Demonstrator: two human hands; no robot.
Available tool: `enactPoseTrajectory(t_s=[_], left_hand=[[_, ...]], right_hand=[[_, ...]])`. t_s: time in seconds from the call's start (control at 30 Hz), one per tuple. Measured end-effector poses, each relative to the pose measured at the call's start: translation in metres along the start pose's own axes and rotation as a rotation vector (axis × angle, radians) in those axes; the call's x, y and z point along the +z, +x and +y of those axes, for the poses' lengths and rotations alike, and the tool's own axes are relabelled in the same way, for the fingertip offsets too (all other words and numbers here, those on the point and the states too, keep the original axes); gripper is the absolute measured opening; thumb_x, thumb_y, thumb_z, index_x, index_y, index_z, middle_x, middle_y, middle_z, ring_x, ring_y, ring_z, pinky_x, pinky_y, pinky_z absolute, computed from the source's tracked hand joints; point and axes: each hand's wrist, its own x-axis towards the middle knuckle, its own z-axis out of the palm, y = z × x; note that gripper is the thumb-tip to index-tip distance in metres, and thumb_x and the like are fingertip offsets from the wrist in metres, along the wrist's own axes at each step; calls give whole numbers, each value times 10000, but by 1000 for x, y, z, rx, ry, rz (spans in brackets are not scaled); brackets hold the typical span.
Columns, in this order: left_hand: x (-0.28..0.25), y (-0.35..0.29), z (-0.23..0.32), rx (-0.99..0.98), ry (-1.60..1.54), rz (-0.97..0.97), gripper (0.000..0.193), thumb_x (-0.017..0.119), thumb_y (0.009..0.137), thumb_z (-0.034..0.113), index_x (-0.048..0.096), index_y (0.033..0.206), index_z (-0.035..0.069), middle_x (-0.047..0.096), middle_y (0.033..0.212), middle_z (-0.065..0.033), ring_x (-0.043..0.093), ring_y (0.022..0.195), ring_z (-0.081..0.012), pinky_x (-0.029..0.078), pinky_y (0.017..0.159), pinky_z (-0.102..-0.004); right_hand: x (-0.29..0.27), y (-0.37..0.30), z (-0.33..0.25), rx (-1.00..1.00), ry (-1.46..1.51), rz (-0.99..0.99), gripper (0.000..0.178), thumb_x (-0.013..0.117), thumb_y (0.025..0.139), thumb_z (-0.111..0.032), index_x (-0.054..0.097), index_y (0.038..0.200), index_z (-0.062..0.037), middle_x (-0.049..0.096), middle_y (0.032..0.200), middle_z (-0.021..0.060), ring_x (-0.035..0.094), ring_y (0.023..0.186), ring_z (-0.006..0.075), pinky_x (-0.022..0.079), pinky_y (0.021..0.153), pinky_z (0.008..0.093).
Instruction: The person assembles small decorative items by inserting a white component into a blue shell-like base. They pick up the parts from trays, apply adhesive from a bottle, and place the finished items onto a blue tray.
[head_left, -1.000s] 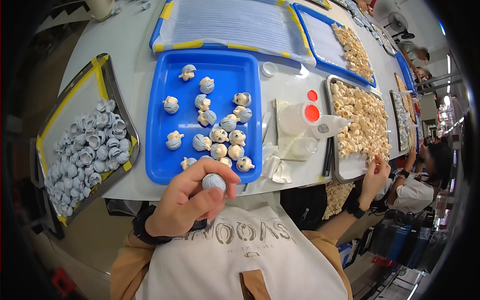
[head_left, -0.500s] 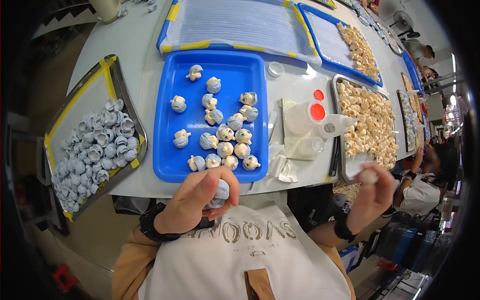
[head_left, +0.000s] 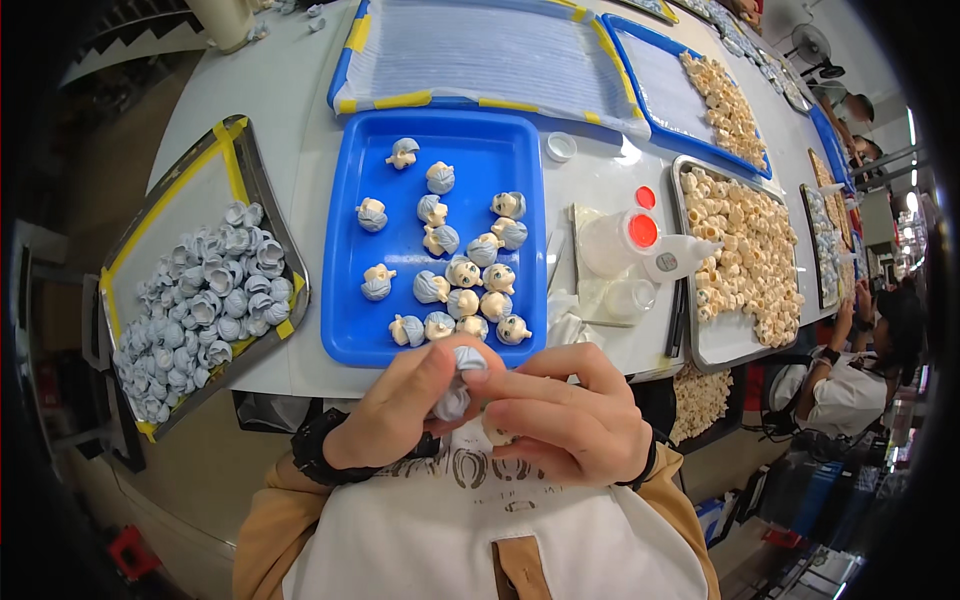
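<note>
My left hand (head_left: 392,410) is closed around a pale-blue doll hair piece (head_left: 455,397), just in front of the blue tray (head_left: 372,330). Right beside it, my right hand (head_left: 585,422) pinches a small cream doll face piece (head_left: 497,428), largely covered by the fingers. The fingertips of both hands nearly meet; whether the two pieces touch is hidden. On the blue tray lie several doll heads (head_left: 463,272) with blue hair and cream faces, mostly gathered toward its near right side.
At the left stands a taped tray (head_left: 128,235) heaped with blue hair shells (head_left: 205,310). To the right, a metal tray (head_left: 712,350) holds cream face pieces (head_left: 740,250). Between them are plastic bottles (head_left: 612,245), a white cap (head_left: 561,147) and black tweezers (head_left: 677,320). A person (head_left: 850,375) sits far right.
My right hand has come left from beside the metal tray with the cream face piece, up to my left hand. The left hand still grips the blue hair piece.
</note>
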Motion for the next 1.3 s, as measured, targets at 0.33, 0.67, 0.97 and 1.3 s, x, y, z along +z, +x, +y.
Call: enactPoseTrajectory(t_s=[0.33,0.67,0.97,1.3], left_hand=[[-1,-3,2,-88,-99,-108,570,294,974,569,485,1102,47,516,807,-16,409,607,-30,295,495,-171],[-4,-1,1,-94,-142,-107,545,336,970,539,483,1134,40,529,813,-28,432,573,-44,291,480,-178],[-6,-1,2,78,81,-137,433,602,898,141,491,1288,-9,558,1158,-57,493,1102,-104,385,945,-267],[0,0,4,121,70,-27,435,639,849,67,509,1260,7,556,1110,-38,526,1043,-101,407,911,-262]], right_hand=[[-2,-1,4,42,75,-17,332,754,710,-207,632,960,-27,661,1111,135,589,867,261,485,738,317],[-3,-3,7,41,102,-68,292,759,738,-215,646,940,-37,660,1101,151,594,910,262,481,765,313],[-2,-5,3,128,95,157,410,824,599,-116,667,973,-56,601,886,67,544,742,216,424,622,303],[-9,1,3,145,41,107,389,814,588,-68,675,950,-53,603,800,41,528,667,193,407,577,282]])
